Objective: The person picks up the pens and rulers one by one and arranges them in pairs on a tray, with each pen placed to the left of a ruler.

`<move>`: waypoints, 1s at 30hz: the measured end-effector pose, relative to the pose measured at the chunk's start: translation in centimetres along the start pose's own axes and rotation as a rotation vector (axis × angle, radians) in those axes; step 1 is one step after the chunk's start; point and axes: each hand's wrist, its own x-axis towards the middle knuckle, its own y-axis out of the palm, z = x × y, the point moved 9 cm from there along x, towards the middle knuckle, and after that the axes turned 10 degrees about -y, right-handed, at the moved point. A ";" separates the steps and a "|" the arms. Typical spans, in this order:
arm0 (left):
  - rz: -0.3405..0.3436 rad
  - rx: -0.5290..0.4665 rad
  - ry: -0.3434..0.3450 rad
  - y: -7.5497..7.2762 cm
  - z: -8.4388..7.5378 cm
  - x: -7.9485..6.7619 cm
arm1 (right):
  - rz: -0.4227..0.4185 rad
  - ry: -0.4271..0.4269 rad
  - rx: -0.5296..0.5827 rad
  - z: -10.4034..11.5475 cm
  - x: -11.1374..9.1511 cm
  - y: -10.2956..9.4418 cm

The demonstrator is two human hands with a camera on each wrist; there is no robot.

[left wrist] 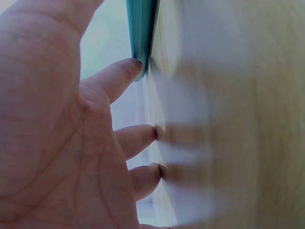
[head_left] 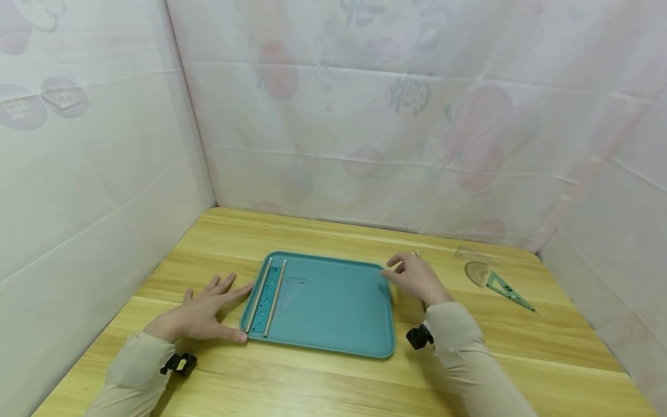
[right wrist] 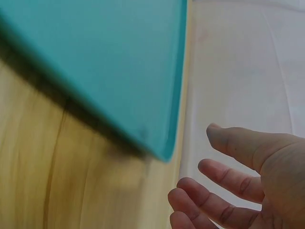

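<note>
A blue-green tray [head_left: 339, 307] lies on the wooden table. My left hand [head_left: 200, 315] is at its left side, fingers spread; in the left wrist view a fingertip touches the tray's outer wall [left wrist: 137, 33]. By the far right corner hovers my right hand [head_left: 416, 279], fingers loosely bent and apart from the tray in the right wrist view, with nothing between thumb and fingers. Inside the tray, at the left, two thin gold pencil-like sticks [head_left: 275, 298] flank a stencil ruler [head_left: 267, 298] with cut-out shapes. A clear set square [head_left: 289, 295] lies beside them.
Right of the tray lie a clear protractor [head_left: 476, 272], a green set square [head_left: 508, 291] and a faint clear piece [head_left: 471, 253]. Another stick's end [head_left: 417, 253] shows behind my right hand. Printed cloth walls [head_left: 365, 127] enclose the table at the back and sides.
</note>
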 end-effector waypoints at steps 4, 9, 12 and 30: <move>-0.003 0.004 0.001 0.0 0.1 0.0 | -0.001 0.007 -0.012 -1.2 -0.4 -0.9; -0.006 0.009 0.004 -0.1 0.1 0.0 | -0.005 0.005 -0.020 -2.7 -0.9 -1.9; -0.007 0.008 0.004 -0.1 0.1 0.0 | -0.013 0.014 -0.029 -3.5 -1.2 -2.4; -0.007 0.006 0.012 -0.1 0.4 -0.1 | -0.031 0.120 -0.015 -8.2 -2.6 -3.4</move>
